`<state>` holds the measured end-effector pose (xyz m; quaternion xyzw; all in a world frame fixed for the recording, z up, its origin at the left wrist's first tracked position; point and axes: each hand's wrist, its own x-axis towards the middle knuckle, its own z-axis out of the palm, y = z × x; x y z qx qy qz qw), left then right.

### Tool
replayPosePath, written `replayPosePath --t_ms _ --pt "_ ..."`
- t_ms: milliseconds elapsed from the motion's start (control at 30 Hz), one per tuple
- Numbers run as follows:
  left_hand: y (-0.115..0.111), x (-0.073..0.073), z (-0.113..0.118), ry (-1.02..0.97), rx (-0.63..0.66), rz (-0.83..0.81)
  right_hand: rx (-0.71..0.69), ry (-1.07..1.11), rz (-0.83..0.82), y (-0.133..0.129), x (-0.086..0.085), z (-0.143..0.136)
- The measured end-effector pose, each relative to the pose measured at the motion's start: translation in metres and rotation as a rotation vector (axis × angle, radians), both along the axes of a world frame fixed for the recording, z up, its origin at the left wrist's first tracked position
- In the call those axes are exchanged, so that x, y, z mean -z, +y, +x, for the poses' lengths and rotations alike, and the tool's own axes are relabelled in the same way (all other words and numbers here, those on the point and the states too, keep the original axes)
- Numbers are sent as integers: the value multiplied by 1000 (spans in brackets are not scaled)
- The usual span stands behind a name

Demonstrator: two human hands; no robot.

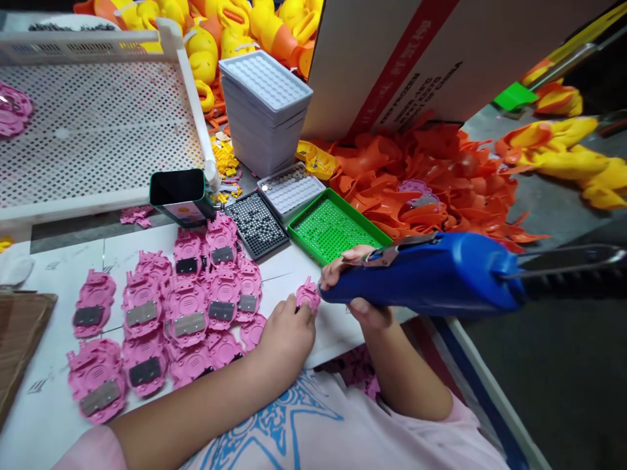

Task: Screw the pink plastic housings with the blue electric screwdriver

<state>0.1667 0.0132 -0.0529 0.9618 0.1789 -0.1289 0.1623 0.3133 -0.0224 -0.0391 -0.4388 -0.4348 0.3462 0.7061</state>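
pink casing [308,292] pinched by left hand [289,331] is best held flat, blue tool [421,274], wrapped by right hand [371,314], square-on.

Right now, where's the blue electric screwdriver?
In the head view, the blue electric screwdriver is right of centre, in the right hand's fingers, its front end beside the pink part in the left hand.

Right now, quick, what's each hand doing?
Left hand: closed, holding a pink plastic part.
Right hand: closed around the blue handheld tool.
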Motion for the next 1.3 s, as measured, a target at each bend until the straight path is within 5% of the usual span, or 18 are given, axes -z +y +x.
replayPosePath --t_ms 233,400,533,1300 --pt "4 -1 1 38 49 23 -30 146 -56 0 -11 9" --pt "3 -5 -5 27 127 27 316 184 123 13 -30 34" --pt "2 -8 -8 35 154 40 483 134 77 21 -24 50" --pt "-4 0 -3 -8 143 132 406 157 36 32 -5 51"
